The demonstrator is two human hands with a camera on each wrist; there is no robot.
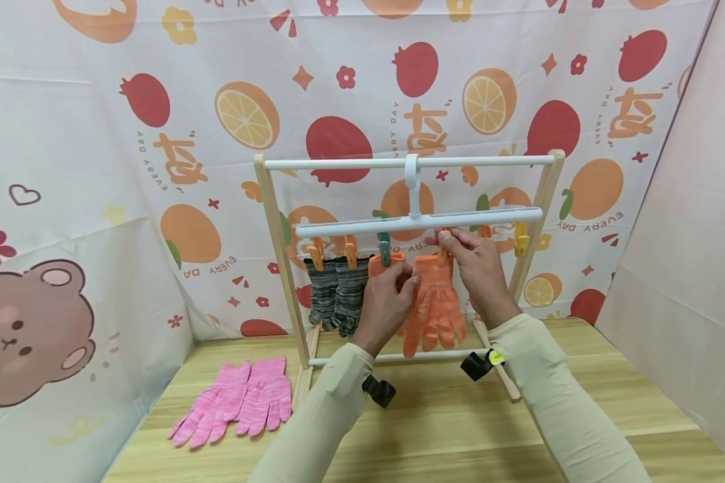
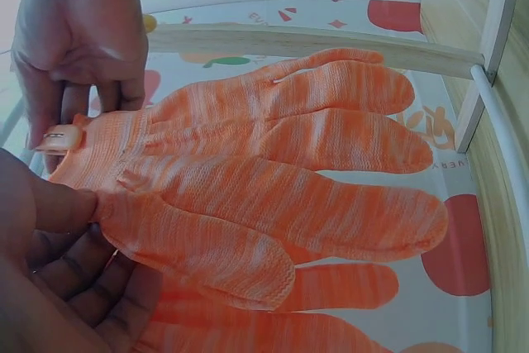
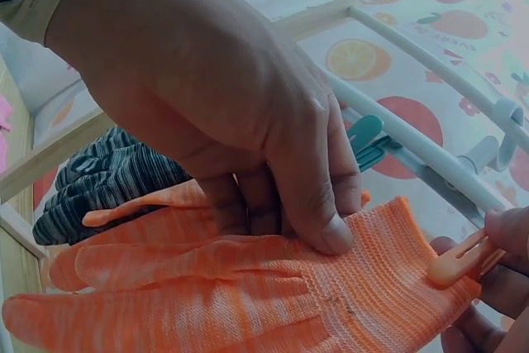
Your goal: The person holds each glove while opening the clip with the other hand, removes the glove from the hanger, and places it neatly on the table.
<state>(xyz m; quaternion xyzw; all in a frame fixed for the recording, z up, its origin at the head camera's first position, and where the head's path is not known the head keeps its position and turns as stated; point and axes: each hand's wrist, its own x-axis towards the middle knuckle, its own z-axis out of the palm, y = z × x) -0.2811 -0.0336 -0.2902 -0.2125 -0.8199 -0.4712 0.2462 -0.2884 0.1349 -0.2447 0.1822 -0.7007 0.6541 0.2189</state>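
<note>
An orange knit glove point(image 1: 435, 302) hangs fingers-down below a light blue hanger point(image 1: 362, 225). My left hand point(image 1: 388, 298) pinches the side of its cuff between thumb and fingers, as the left wrist view also shows. At the top of that cuff, my right hand point(image 1: 480, 268) pinches an orange clothespin point(image 3: 455, 266), whose jaws straddle the fabric. A second orange glove point(image 1: 377, 266) hangs just to the left from a green clothespin point(image 1: 384, 248), mostly hidden by my left hand.
Two grey-black gloves point(image 1: 337, 292) hang from orange clothespins point(image 1: 351, 251) on the left. A yellow clothespin point(image 1: 521, 239) is at the hanger's right end. The hanger hooks over a white rail point(image 1: 338, 163) on a wooden stand. Pink gloves point(image 1: 235, 402) lie on the table point(image 1: 435, 436).
</note>
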